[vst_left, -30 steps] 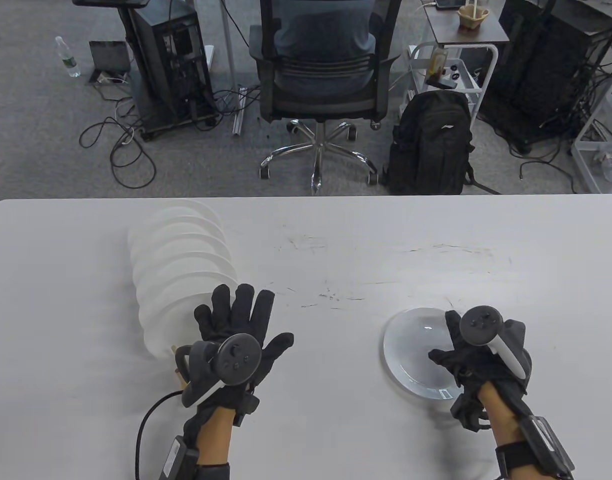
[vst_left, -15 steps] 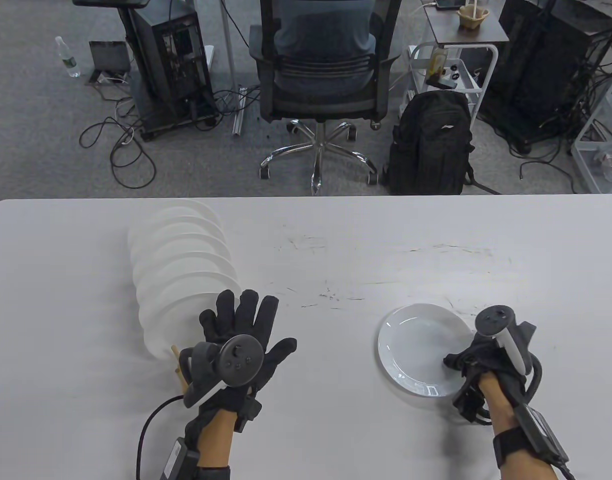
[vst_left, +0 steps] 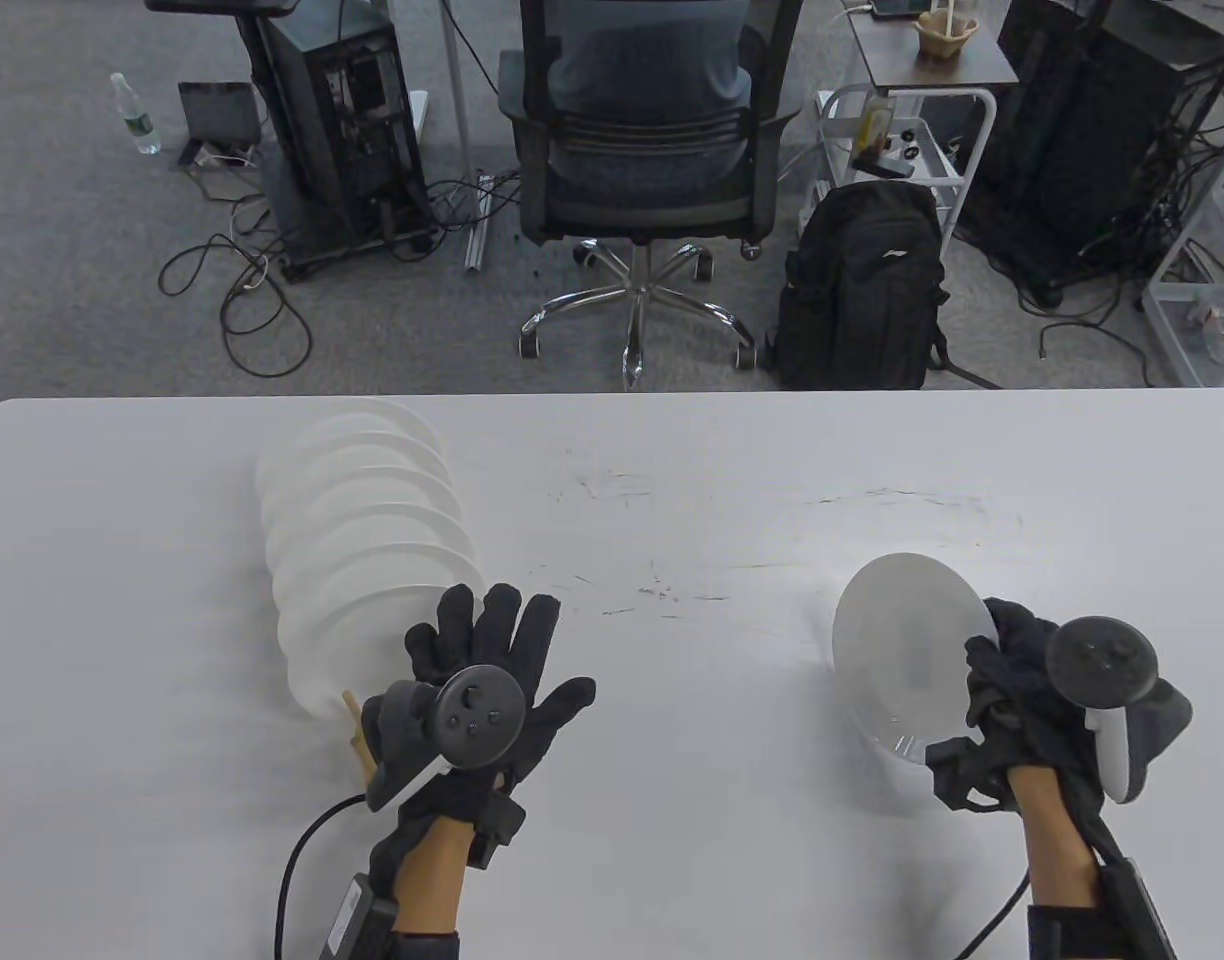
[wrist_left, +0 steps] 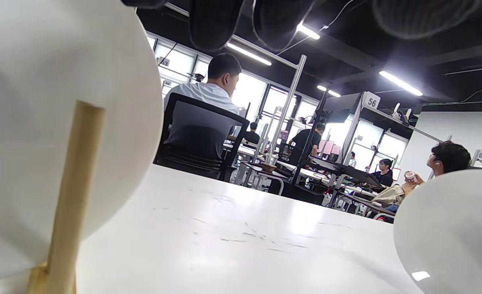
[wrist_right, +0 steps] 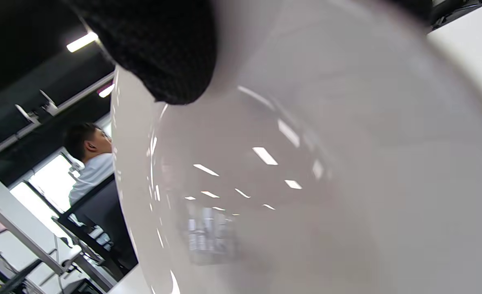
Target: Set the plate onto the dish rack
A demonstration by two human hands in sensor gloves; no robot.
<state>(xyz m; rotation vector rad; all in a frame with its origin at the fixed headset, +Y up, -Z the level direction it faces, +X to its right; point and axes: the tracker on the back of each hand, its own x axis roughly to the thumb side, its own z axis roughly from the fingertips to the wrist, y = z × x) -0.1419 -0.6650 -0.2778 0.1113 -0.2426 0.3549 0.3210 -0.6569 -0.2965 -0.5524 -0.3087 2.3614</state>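
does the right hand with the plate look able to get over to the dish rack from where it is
Probably yes. The right hand grips the plate lifted and tilted, and bare table lies between it and the dish rack. The left hand, spread beside the rack's near end, may crowd that slot.

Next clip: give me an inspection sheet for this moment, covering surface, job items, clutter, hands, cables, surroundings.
Surface: white table, fine dark scratch marks near its middle.
Job's things: plate tilted up on edge, held at its right rim; dish rack with wooden pegs, a row of white plates standing in it.
Clutter: nothing seen on the table.
Hands: right hand grips the plate; left hand lies open, fingers spread, beside the rack's near end, holding nothing.
Cables: a black lead runs from each wrist toward the bottom edge; loose cables on the floor.
Surroundings: office chair with a seated person, black backpack, equipment carts.
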